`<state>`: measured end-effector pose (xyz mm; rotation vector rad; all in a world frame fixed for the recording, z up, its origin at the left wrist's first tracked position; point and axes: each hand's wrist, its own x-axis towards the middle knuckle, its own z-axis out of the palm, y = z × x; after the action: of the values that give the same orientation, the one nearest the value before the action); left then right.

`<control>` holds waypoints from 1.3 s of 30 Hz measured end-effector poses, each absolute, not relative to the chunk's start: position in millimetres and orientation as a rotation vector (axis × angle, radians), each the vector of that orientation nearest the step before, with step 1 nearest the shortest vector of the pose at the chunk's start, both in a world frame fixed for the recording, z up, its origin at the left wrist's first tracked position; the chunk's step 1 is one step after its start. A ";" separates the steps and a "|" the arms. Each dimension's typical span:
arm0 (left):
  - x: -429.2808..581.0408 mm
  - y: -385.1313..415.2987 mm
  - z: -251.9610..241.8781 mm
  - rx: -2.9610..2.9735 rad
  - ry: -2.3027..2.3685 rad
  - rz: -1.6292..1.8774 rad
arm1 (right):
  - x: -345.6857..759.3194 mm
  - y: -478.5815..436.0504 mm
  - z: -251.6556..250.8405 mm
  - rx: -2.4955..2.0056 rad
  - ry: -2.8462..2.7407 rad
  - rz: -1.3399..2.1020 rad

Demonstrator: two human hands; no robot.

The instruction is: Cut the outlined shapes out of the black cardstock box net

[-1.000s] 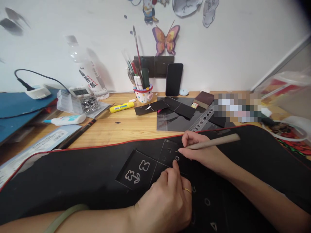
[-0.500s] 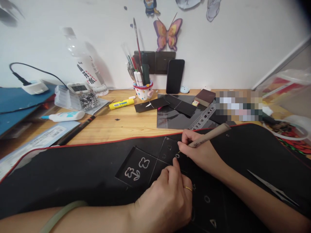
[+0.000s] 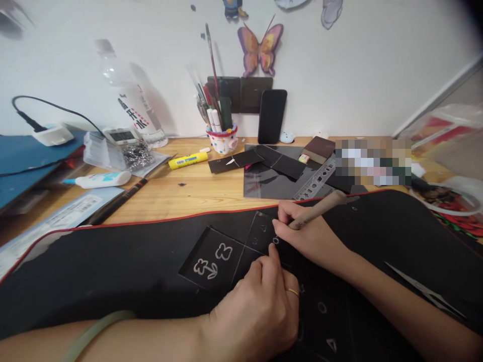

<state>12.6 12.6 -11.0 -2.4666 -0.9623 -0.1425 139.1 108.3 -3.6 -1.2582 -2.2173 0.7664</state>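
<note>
My right hand [image 3: 307,229] is closed around a beige pen [image 3: 319,210], its tip down at a piece of black paper [image 3: 260,229] with small outlined shapes and pale straight lines. My left hand [image 3: 260,306] is closed, fingers curled together, and holds the paper down with the index fingertip beside a small drawn circle [image 3: 275,241]. A gold ring and a pale green bangle are on that hand and wrist. To its left lies a black square [image 3: 211,259] with two flower outlines in white. More drawn shapes show to the right of the left hand, partly hidden by it.
Under everything is a black mat [image 3: 113,271] with a red edge. Scissors [image 3: 424,291] lie at the right. Behind are a stencil ruler [image 3: 315,181], black paper strips [image 3: 236,161], a yellow glue stick [image 3: 187,160], a pen cup [image 3: 222,141], a phone [image 3: 271,118] and a bottle [image 3: 130,95].
My right hand and the pen have shifted slightly left, and the pen leans a little differently. The left hand stays in place on the paper.
</note>
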 end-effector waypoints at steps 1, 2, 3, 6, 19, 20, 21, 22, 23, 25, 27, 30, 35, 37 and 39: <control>12.5 12.5 -11.1 -2.467 -0.960 -0.147 | 138.4 108.1 -3.3 -1.261 -2.243 0.747; 12.4 12.4 -11.0 -2.467 -0.957 -0.151 | 137.9 107.8 -3.4 -1.264 -2.265 0.731; 12.3 12.3 -10.7 -2.469 -0.955 -0.151 | 137.5 107.4 -3.9 -1.262 -2.282 0.720; 11.7 11.9 -9.6 -2.471 -0.959 -0.133 | 137.0 106.0 -6.9 -1.242 -2.282 0.705; 12.6 12.9 -9.3 -2.441 -0.970 -0.124 | 139.1 109.7 -9.9 -1.172 -2.207 0.818; 12.6 12.7 -9.1 -2.442 -0.964 -0.120 | 139.1 109.7 -9.8 -1.175 -2.207 0.819; 12.5 12.5 -8.9 -2.444 -0.959 -0.116 | 139.0 109.6 -9.8 -1.171 -2.206 0.818; 12.5 12.3 -8.8 -2.445 -0.955 -0.114 | 138.8 109.3 -9.8 -1.166 -2.204 0.816; 12.4 12.3 -8.7 -2.446 -0.951 -0.116 | 138.6 109.0 -10.0 -1.165 -2.198 0.814; 12.2 12.4 -8.8 -2.450 -0.947 -0.120 | 138.0 108.1 -10.2 -1.174 -2.184 0.815; 11.8 12.7 -9.1 -2.452 -0.950 -0.123 | 137.5 107.3 -10.2 -1.195 -2.172 0.813; 10.9 13.3 -9.5 -2.452 -0.953 -0.135 | 137.0 106.8 -9.8 -1.203 -2.165 0.798; 10.2 13.8 -8.5 -2.444 -0.939 -0.132 | 137.8 106.1 -9.4 -1.176 -2.142 0.823; 10.6 13.9 -7.6 -2.446 -0.937 -0.133 | 138.1 105.4 -9.4 -1.175 -2.121 0.842; 11.1 13.9 -7.0 -2.452 -0.942 -0.131 | 138.1 104.7 -9.3 -1.175 -2.103 0.849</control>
<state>11.1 13.9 -7.0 -2.4520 -0.9420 -0.1309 138.1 104.7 -9.3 -1.1747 -2.1030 0.8491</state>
